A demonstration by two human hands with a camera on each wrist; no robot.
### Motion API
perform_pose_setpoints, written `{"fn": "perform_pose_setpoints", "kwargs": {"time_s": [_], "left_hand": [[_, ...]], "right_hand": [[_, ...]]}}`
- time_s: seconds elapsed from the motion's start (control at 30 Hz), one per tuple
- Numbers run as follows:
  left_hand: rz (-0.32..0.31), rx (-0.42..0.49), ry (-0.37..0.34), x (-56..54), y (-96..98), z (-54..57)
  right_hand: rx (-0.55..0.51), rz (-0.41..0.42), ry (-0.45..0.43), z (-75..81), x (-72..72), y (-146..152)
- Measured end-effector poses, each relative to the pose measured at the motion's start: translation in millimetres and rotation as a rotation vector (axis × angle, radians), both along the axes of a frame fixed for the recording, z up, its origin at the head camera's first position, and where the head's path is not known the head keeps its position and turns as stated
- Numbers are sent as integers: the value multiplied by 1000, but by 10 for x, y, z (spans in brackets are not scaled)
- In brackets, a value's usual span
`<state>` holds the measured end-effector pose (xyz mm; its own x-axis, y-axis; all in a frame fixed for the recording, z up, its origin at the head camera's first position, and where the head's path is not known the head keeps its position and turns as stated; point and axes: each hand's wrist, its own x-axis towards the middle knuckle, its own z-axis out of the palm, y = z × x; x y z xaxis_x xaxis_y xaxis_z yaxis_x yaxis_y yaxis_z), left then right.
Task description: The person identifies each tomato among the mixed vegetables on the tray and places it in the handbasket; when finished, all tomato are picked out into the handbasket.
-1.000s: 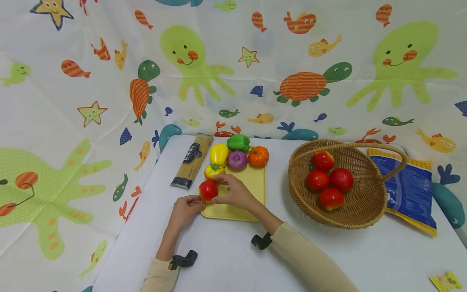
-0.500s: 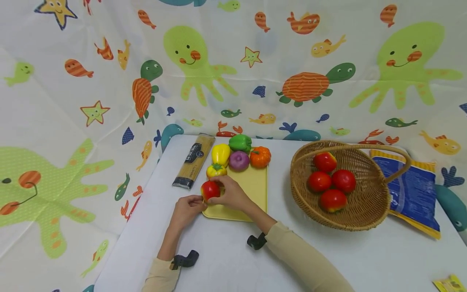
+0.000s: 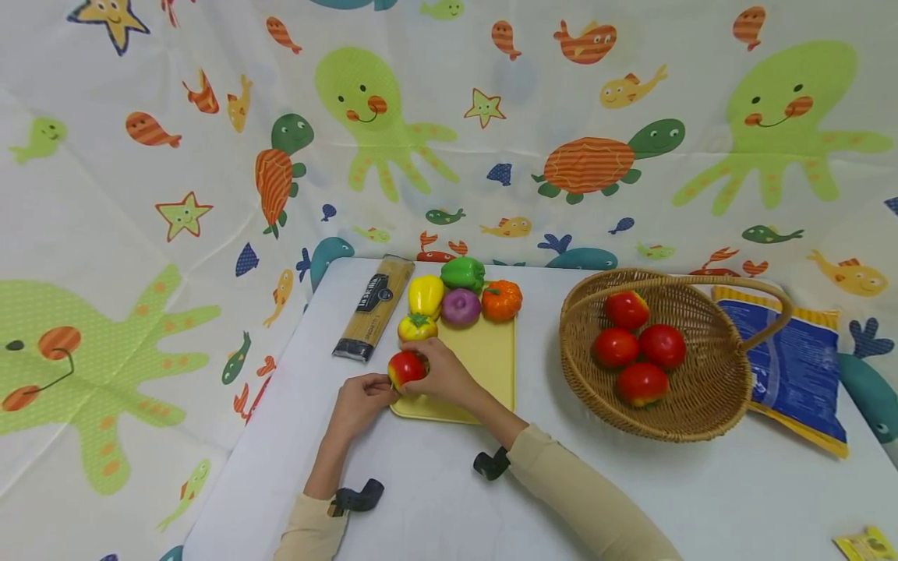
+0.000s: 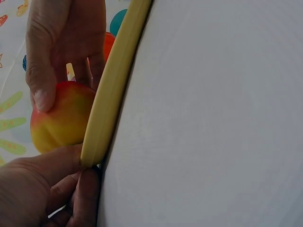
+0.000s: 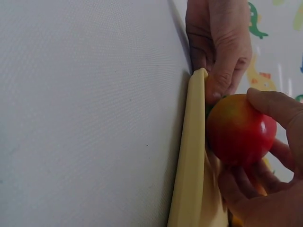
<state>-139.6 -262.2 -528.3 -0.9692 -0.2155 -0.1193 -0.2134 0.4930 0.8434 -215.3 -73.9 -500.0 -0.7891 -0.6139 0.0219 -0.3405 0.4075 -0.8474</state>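
Note:
My right hand (image 3: 447,375) holds a round, glossy red-and-yellow fruit (image 3: 404,369) between thumb and fingers, at the front left corner of a yellow tray (image 3: 489,354). In the right wrist view the fruit (image 5: 241,130) sits close to the tray's rim (image 5: 194,142). My left hand (image 3: 361,405) pinches that corner, its thumb (image 4: 57,163) over the rim and its fingers curled on the outer side. Behind the fruit lies a yellow fruit with a green top (image 3: 417,328). Further back on the tray are a yellow pepper (image 3: 425,297) and a purple onion-like vegetable (image 3: 461,308).
A green pepper (image 3: 463,274) and an orange pumpkin (image 3: 501,301) are at the tray's back. A spaghetti pack (image 3: 374,308) lies left of it. The wicker basket (image 3: 708,405) at right contains several red fruits, beside a blue bag (image 3: 793,362). A small yellow packet (image 3: 864,544) lies front right.
My right hand has closed further round the red-and-yellow fruit, which has turned a little, showing more yellow on its left. The left hand stays at the tray's corner.

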Motion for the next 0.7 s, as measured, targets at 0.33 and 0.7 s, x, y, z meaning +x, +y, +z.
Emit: {"fn": "perform_pose_setpoints", "kwargs": {"time_s": [0.33, 0.7], "left_hand": [[1, -8, 6, -10, -8, 13], [10, 8, -16, 20, -1, 8]], "right_hand": [[6, 17, -16, -18, -13, -3], [-48, 21, -38, -18, 20, 63]]}}
